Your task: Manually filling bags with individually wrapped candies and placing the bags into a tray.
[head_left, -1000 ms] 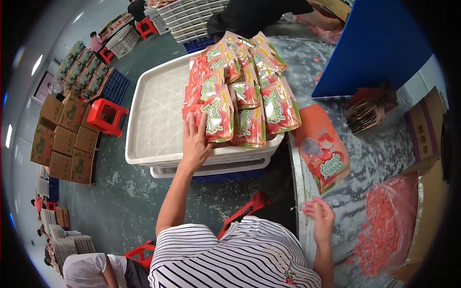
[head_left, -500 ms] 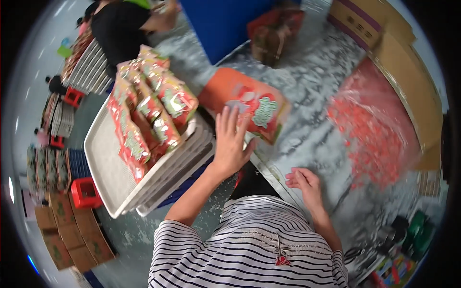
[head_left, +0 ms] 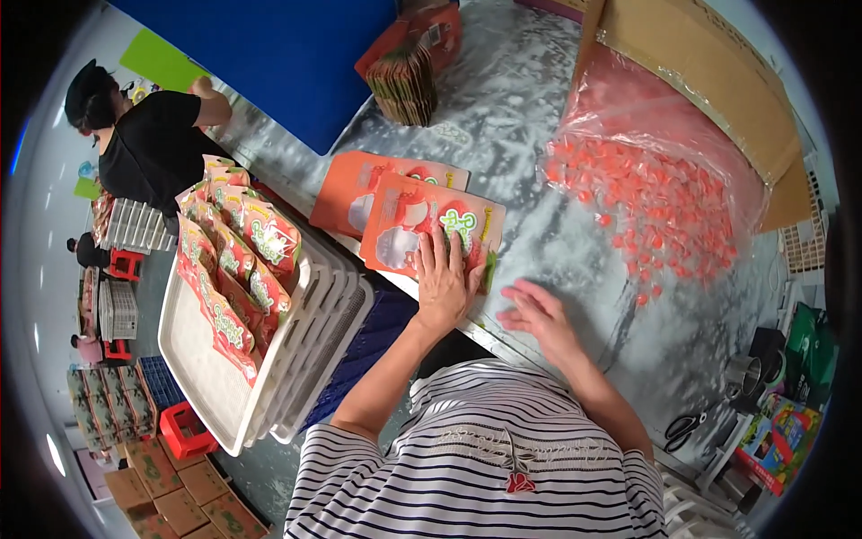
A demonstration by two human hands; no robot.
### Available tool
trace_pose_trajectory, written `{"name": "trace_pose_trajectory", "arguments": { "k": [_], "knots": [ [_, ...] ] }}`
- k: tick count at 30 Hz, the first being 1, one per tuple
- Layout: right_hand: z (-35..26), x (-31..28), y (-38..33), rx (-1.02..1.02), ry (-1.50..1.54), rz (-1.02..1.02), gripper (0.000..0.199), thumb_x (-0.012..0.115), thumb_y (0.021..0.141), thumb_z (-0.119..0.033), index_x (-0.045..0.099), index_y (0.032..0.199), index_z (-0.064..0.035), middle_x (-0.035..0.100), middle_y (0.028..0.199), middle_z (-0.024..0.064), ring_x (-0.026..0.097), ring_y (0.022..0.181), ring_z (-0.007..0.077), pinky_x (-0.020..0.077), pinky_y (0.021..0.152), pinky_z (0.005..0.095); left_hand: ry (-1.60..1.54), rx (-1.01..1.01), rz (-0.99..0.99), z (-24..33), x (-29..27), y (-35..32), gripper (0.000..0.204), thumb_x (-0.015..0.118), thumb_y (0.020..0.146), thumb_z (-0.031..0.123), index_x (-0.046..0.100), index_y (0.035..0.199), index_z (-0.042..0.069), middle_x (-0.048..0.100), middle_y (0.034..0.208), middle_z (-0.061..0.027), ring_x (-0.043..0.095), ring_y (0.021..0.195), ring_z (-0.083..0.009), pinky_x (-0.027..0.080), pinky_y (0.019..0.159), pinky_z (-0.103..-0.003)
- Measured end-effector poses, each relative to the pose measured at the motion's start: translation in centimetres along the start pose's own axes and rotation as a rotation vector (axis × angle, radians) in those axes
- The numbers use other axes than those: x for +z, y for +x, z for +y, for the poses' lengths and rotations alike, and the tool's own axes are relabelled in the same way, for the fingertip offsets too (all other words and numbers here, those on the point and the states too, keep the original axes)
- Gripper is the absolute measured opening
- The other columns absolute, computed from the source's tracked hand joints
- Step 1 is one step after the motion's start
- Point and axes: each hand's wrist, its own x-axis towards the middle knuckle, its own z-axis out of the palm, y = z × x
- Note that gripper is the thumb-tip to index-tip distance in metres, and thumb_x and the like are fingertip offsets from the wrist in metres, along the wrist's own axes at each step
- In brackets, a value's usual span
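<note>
My left hand (head_left: pixel 444 286) lies on the lower right part of a flat orange-red printed pouch (head_left: pixel 395 211), fingers stretched out over its face. Under that pouch, and sticking out to the left, is another flat pouch (head_left: pixel 339 190) of the same kind. Both are near the table's front edge. My right hand (head_left: pixel 543 322) hovers by the table edge, right of the pouches, with its fingers apart and nothing in them. Small red wrapped pieces (head_left: pixel 651 211) spill from a clear plastic bag (head_left: pixel 646 99) farther right.
On the left, stacked white trays (head_left: pixel 224 427) carry several plump filled pouches (head_left: pixel 238 269). A fanned bundle of pouches (head_left: pixel 402 85) stands behind, beside a blue panel (head_left: pixel 269 54). A cardboard box (head_left: pixel 718 81), scissors (head_left: pixel 687 429) and a metal cup (head_left: pixel 742 375) are at the right. A co-worker (head_left: pixel 148 148) stands far left.
The view has shifted, so the table things sit farther left. A second pouch now shows on the first, under my left hand. My right hand's fingers have spread from a loose curl.
</note>
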Motion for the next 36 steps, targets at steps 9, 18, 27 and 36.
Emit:
{"name": "trace_pose_trajectory", "arguments": {
  "k": [9, 18, 27, 36],
  "knots": [
    [-0.8, 1.1, 6.3, 0.115, 0.325, -0.091, 0.039, 0.062, 0.093, -0.024, 0.050, 0.121, 0.0001, 0.061, 0.098, 0.0079, 0.063, 0.073, 0.0166, 0.0515, 0.063, 0.0313, -0.188, -0.010, -0.047, -0.1, -0.7, -0.4, 0.059, 0.039, 0.101, 0.033, 0.031, 0.142, -0.009, 0.023, 0.150, -0.0299, 0.017, 0.140, -0.0465, 0.017, 0.114, -0.051],
    [-1.4, 4.2, 5.4, -0.162, -0.048, 0.111, 0.027, 0.062, 0.094, -0.024, 0.061, 0.103, 0.0006, 0.058, 0.074, 0.0012, 0.048, 0.051, 0.0073, 0.0396, 0.046, 0.0239, -0.189, -0.020, -0.074, -0.4, -0.3, -1.0, 0.055, 0.030, 0.101, 0.035, 0.037, 0.142, -0.002, 0.020, 0.154, -0.0230, 0.014, 0.143, -0.0430, 0.016, 0.113, -0.056],
    [-0.6, 2.1, 5.9, -0.268, -0.467, 0.138, 0.026, 0.061, 0.089, -0.018, 0.061, 0.077, 0.0046, 0.058, 0.061, 0.0083, 0.050, 0.055, 0.0097, 0.0391, 0.049, 0.0297, -0.239, 0.030, -0.037, 0.4, -2.4, -0.8, 0.054, 0.040, 0.100, 0.031, 0.039, 0.138, -0.007, 0.031, 0.146, -0.0287, 0.025, 0.136, -0.0467, 0.024, 0.110, -0.054],
    [-4.2, -1.1, -2.3, -0.204, -0.405, -0.105, 0.027, 0.071, 0.085, -0.019, 0.059, 0.072, 0.0011, 0.054, 0.058, 0.0014, 0.046, 0.058, 0.0048, 0.0382, 0.049, 0.0260, -0.272, 0.707, -0.046, 5.4, -8.5, -1.3, 0.062, 0.067, 0.069, 0.009, 0.052, 0.128, -0.001, 0.044, 0.140, -0.0194, 0.046, 0.120, -0.0395, 0.042, 0.101, -0.046]
  ]
}}
